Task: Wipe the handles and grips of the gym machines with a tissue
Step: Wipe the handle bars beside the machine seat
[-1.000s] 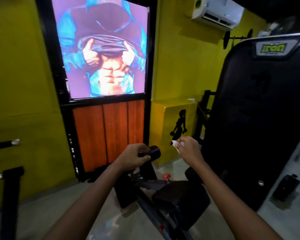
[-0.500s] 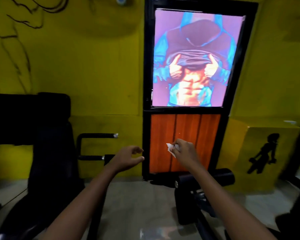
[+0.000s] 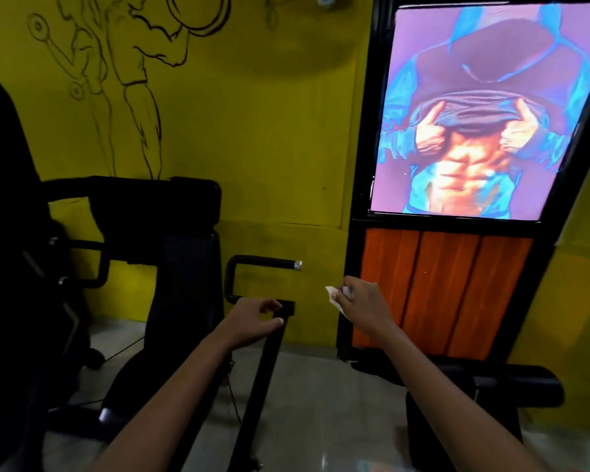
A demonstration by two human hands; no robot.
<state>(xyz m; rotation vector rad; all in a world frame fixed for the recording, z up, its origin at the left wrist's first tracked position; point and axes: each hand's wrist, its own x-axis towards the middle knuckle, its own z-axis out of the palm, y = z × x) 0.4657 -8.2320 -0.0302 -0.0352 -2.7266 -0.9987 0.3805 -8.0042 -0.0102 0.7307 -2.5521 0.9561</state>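
Hands (image 3: 252, 321) nearer the black handle (image 3: 263, 262) now; right hand (image 3: 363, 306) still pinches tissue (image 3: 332, 296).

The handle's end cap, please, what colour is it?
Silver, on the black handle; the head view shows its end cap best.

R hand (image 3: 363, 303) pinches tissue (image 3: 332, 296) near black handle (image 3: 264, 262); L hand (image 3: 252, 320) hovers, fingers loosely curled, by machine's upright bar (image 3: 266, 362).
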